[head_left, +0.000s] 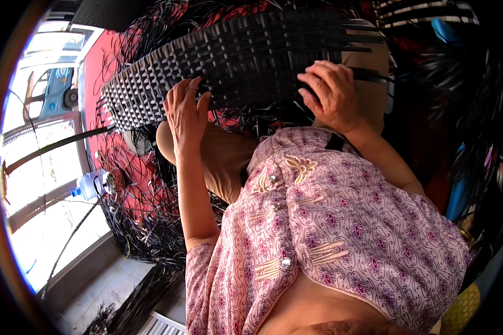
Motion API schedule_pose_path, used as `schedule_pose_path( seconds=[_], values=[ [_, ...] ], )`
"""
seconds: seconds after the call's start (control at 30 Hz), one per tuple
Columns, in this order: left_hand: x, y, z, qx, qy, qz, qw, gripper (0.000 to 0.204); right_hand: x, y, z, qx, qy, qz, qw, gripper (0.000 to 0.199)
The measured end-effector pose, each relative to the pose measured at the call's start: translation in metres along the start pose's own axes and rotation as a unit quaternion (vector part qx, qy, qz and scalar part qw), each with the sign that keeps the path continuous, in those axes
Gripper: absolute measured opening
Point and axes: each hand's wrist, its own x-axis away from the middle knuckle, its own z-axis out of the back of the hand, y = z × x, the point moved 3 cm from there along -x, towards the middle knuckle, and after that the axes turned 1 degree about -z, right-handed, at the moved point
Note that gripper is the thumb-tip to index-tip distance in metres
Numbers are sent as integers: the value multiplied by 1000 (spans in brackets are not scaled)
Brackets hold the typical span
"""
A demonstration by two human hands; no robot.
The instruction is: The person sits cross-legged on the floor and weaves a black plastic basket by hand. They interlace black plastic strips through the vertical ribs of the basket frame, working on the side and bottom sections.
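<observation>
Red flooring (103,67) littered with loose black strips (151,234) fills the far left of your view, with bright daylight beyond a doorway at the left edge and a clear plastic bottle (92,184) lying on the red surface near the strips. Your pink patterned blouse (330,223) takes up the near right. Across the far middle lies a black woven mat (235,61), a long band of flat plaited strips; its long axis runs from the left, where it dips toward you, up and across to the right, where unwoven strip ends (363,39) stick out pointing right. Your left hand (185,114) sits on the near edge of the mat toward its left half, fingers spread and extended, palm pressed flat against the weave rather than closed round anything. Your right hand (330,95) rests on the near edge toward the right end, fingers curled loosely over the edge; whether the fingertips pinch a strip you cannot tell, as they are turned away. Both hands touch the mat and stand well apart from each other. Beneath the mat, between your forearms, a tan rounded shape (223,162) shows.
</observation>
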Motion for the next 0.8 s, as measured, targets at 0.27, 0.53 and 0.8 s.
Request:
schedule_pose_path(
  seconds=[0.27, 0.53, 0.8],
  values=[
    [7, 7, -8, -1, -18, 55, 998, 49, 41, 5, 32, -160, 32, -53, 985, 15],
    [11, 6, -21, -11, -19, 87, 996, 60, 60, 33, 56, -331, 0, -471, 818, 32],
    [11, -1, -27, -1, -26, 110, 994, 62, 61, 48, 18, -585, 39, -578, 568, 35]
  ],
)
